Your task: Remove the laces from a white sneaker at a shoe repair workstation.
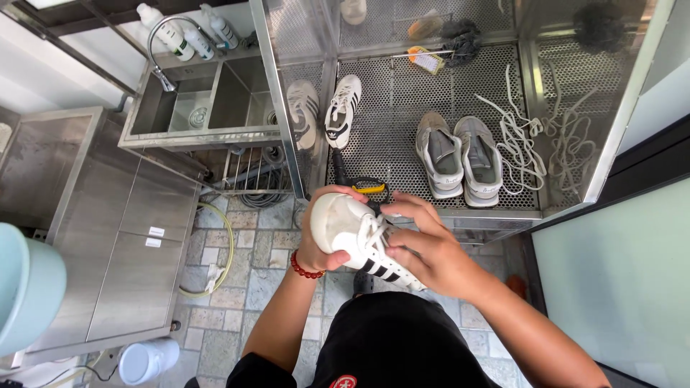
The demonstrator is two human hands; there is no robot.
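Three bottles (pixel 180 32) stand behind the sink (pixel 198 100) at far left. One white sneaker (pixel 343 109) with its mirrored double, two grey sneakers (pixel 460 156) and loose laces (pixel 535 140) lie on the perforated shelf (pixel 392 93). The left hand (pixel 320 233), grip closed, clasps the toe of the striped shoe (pixel 366 241) at centre; the right hand (pixel 424 248) pinches its laces, fingertips partly hidden.

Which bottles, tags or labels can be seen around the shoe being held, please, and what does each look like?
White bottles: three, behind the sink, with dark label patches.
Yellow tag: small, orange-edged, on the perforated shelf at the back.
White stickers: two small rectangles on the steel cabinet, left.
Red round patch: on the black clothing, bottom edge.
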